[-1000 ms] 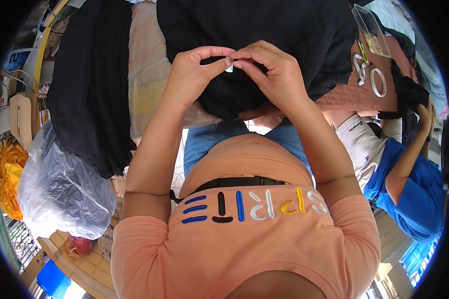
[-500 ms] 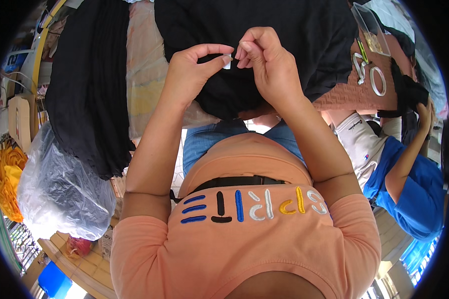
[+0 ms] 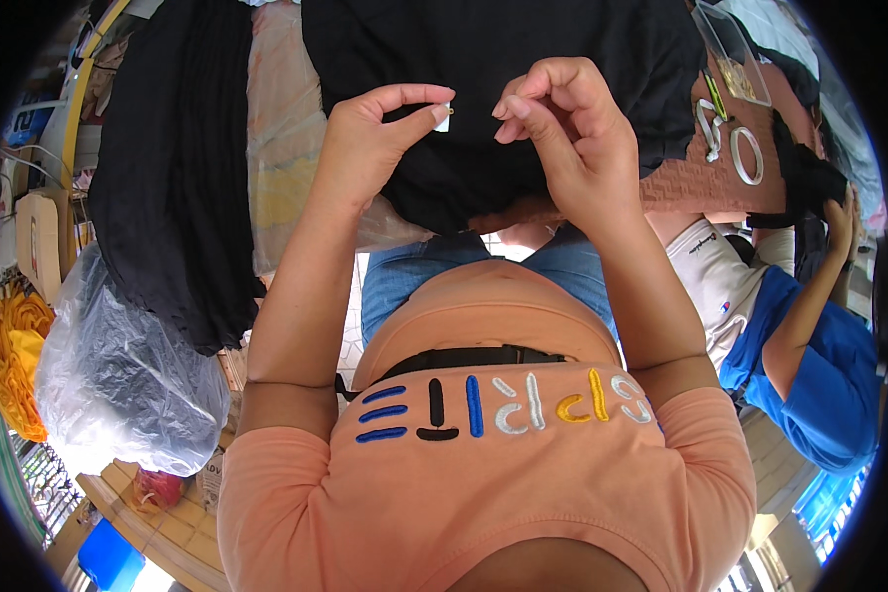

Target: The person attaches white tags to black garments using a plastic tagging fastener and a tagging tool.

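Observation:
Between the thumb and forefinger of my left hand (image 3: 377, 136) is a small white tag (image 3: 444, 124). A tiny gold-coloured metal piece sits at its edge, too small to name for sure. My right hand (image 3: 584, 133) is a short way to the right, thumb pressed toward the curled fingers. Whatever it may pinch is too small to see. Both hands are raised over a large black cloth (image 3: 503, 44) spread on the table in front of me.
At right on the brown tabletop (image 3: 676, 185) are a white ring of tape (image 3: 747, 158), a white strip, a yellow-green tool (image 3: 714, 97) and a clear box (image 3: 735, 54) with small gold pieces. Another person in a blue shirt (image 3: 819, 365) is close right. More black cloth (image 3: 173, 168) and a plastic bag (image 3: 128, 370) are left.
My right hand has moved away to the right, widening the gap between my hands. My left hand has shifted slightly left, still pinching the white tag.

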`<state>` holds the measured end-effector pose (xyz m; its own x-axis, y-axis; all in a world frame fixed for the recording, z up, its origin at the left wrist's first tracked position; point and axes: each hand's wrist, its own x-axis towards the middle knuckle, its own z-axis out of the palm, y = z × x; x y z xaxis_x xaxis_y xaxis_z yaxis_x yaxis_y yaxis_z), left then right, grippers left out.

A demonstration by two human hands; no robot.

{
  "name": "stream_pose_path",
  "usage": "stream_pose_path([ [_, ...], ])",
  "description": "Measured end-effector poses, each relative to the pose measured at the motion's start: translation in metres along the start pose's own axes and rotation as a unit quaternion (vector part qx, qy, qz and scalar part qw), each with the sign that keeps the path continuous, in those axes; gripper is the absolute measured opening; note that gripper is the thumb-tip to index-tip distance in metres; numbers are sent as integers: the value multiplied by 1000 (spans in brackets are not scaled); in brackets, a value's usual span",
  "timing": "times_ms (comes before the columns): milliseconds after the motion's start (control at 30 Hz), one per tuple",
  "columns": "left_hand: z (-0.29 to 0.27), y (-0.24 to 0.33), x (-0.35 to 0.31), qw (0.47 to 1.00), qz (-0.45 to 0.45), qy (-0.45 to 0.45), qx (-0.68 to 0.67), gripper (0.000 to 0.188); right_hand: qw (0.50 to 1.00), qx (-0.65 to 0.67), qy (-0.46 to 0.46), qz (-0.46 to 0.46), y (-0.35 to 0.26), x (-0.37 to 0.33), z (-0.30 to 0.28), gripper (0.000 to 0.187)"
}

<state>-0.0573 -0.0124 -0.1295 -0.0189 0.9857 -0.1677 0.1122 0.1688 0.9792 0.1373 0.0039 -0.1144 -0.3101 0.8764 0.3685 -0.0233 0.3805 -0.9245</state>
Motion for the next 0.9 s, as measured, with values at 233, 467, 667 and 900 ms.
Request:
stream_pose_path([
  [233,3,2,-2,1000,-5,4,-6,21,999,-16,0,-29,-2,-2,-1,9],
  [467,9,8,-6,995,56,43,70,20,995,-64,-73,-30,-15,-9,-3,9],
  [667,5,6,-7,999,40,21,28,22,1000,12,-4,29,-8,-10,7,11],
  [900,-2,3,-12,994,-10,-33,-106,25,992,-109,-20,64,0,-11,5,12],
])
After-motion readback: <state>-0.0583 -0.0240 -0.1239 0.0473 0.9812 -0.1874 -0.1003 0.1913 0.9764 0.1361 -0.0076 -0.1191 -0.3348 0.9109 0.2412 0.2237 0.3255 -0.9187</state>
